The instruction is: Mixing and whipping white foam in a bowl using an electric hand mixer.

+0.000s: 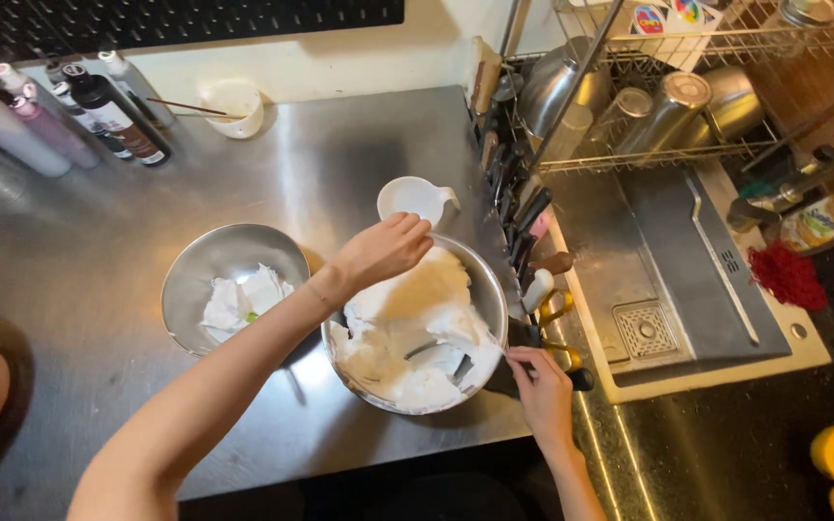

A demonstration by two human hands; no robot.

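The large steel bowl [417,333] is sitting at the right edge of the steel desk [340,164], close to the person and just left of the sink [668,289], and everything else is arranging itself around it. The left hand [385,249] is reaching across its far rim with the fingers curled together, apparently pinching the top of the white paper lining [407,309] that is filling the bowl — a grip that seems to be keeping the sheet pulled up against the wall. The right hand [539,381] is resting at the near right rim, fingers closed on the bowl's edge or on the paper there; which of the two I cannot tell, though it is likely steadying the bowl. Just left of this bowl a smaller steel bowl [234,285] is holding crumpled white paper. Beyond the bowl's far rim a small white cup [415,200] is standing, within easy reach. To the bowl's right, knives and yellow-handled scissors [557,323] are lying along the desk's edge — and far behind, to the left, bottles [60,111] are standing against the wall.
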